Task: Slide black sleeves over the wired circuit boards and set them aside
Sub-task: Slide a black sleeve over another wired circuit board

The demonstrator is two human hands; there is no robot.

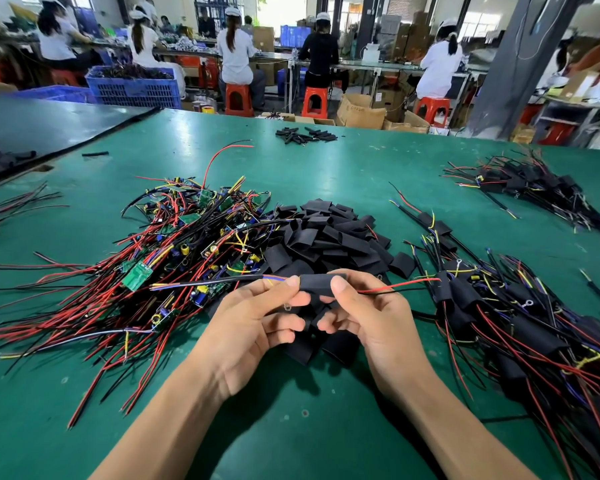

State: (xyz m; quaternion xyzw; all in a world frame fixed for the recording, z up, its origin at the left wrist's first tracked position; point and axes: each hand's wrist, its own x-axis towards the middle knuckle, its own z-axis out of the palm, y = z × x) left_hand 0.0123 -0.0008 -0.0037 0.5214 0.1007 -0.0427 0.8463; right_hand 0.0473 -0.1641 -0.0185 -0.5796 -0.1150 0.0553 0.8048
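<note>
left hand (253, 323): pinching the left end of the black sleeve (317, 285), thumb lying on top, fingers (293, 301) curling underneath.
right hand (374, 323): pinching the right end of the same piece, thumb on top, other fingers curling below.
black sleeve: lying level between the two thumbs, being held up off the green mat (326, 164), both hands touching it.
circuit board: not showing at the grip; the tube is covering its insides, so cannot tell how far in it is sitting.
wire bundle (205, 283): black, blue, yellow and red strands running out the left end, past the left thumb, passing over the bare-board pile (174, 244).
red and black leads (399, 286): running out the right end, past the right thumb, pointing at the sleeved pile (520, 323).
sleeve heap (326, 233): sitting just beyond the grip, with some pieces lying beneath both hands.
bare-board pile: sprawling left of the grip, green boards tangling with red and black leads, touching the sleeve heap.
sleeved pile: lying right of the grip, near the right hand.
second sleeved pile (534, 192): sitting farther right and beyond, well apart from the grip.
black pieces (305, 135): lying well beyond the grip, near the far edge.
background: people (236, 53) sitting on red stools (238, 98), backs turned; blue crate (136, 88) standing far left.
</note>
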